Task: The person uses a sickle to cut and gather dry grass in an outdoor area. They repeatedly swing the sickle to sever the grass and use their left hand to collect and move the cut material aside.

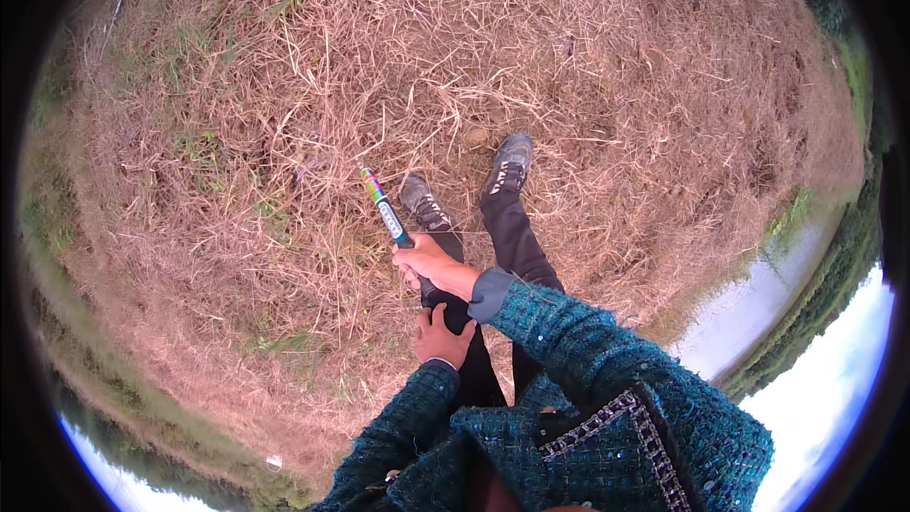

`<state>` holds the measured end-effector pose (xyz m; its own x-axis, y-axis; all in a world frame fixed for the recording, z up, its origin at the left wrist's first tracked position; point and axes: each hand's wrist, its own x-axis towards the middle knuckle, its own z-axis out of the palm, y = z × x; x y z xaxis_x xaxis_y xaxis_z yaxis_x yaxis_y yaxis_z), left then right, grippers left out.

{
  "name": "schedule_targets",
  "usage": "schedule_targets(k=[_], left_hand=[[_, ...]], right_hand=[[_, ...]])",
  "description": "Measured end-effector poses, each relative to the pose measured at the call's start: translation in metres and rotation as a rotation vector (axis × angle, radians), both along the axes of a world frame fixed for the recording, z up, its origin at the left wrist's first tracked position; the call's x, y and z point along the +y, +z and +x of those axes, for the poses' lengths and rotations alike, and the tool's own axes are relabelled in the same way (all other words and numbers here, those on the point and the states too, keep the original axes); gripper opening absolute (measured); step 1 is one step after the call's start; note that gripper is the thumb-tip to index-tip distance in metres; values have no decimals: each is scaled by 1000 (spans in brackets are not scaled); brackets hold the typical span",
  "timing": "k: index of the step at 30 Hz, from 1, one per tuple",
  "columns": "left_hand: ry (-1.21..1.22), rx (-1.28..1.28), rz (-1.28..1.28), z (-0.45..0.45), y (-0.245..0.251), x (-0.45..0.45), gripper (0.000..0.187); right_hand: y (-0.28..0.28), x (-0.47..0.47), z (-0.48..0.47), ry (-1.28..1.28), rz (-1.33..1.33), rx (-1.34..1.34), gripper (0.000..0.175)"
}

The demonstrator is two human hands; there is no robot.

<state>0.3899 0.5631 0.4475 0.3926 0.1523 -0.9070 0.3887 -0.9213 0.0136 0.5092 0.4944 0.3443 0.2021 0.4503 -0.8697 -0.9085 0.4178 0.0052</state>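
My right hand (432,263) is wrapped around a slim rod (389,217) with a dark grip, a pale section bearing writing and a multicoloured printed section. The rod slants up and left over the dry grass; whether anything thinner extends beyond its bright end cannot be made out. Just below, my left hand (444,338) rests on the left leg of my black trousers (476,377), fingers spread, holding nothing. Both arms wear teal tweed jacket sleeves (561,327). My dark laced shoes, the left (423,199) and the right (513,156), stand in the grass beyond the hands.
Flattened dry grass (604,71) covers the ground all around, with green tufts (202,146) at the left. A body of water (746,306) lies at the right behind a grassy edge. A small white object (274,464) lies at the lower left.
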Motion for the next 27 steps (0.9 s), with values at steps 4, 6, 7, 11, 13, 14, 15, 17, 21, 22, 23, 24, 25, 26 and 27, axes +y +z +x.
schedule_targets(k=[4, 6, 7, 11, 13, 14, 15, 17, 21, 22, 23, 24, 25, 26, 27], left_hand=[[32, 63, 19, 9, 3, -9, 69], [39, 20, 10, 2, -2, -11, 68], [53, 40, 13, 4, -4, -13, 68], [43, 40, 5, 6, -4, -15, 67], [85, 47, 9, 13, -3, -19, 67], [83, 56, 25, 13, -3, -21, 67], [82, 64, 38, 9, -3, -20, 67], [70, 87, 54, 18, -1, -22, 67], [78, 15, 51, 17, -1, -24, 66], [77, 2, 55, 18, -2, -25, 65], [76, 7, 58, 21, 0, -26, 65], [68, 11, 60, 25, 3, -29, 64], [69, 17, 69, 27, 2, -31, 64], [63, -6, 51, 28, -1, -33, 64], [65, -25, 41, 24, -2, -33, 63]], right_hand=[[-21, -89, 34, -284, -486, -117, 13], [-54, -148, 83, -468, -747, -184, 8], [-76, -177, 109, -618, -790, -235, 9], [-122, -119, 144, -647, -851, -145, 13], [-92, -10, 71, -388, -695, -153, 14], [-73, 20, 41, -166, -470, -100, 13], [-51, 39, 24, -29, -349, -53, 12], [-41, 32, 22, 22, -20, 32, 12], [-38, -56, 75, -157, -265, -28, 12], [-40, -89, 92, -188, -390, -98, 11], [-46, -123, 110, -227, -518, -159, 8], [-62, -157, 129, -297, -648, -233, 7], [-66, -185, 158, -315, -750, -232, 8], [-75, -210, 190, -448, -809, -207, 9], [-79, -222, 212, -572, -858, -178, 10]])
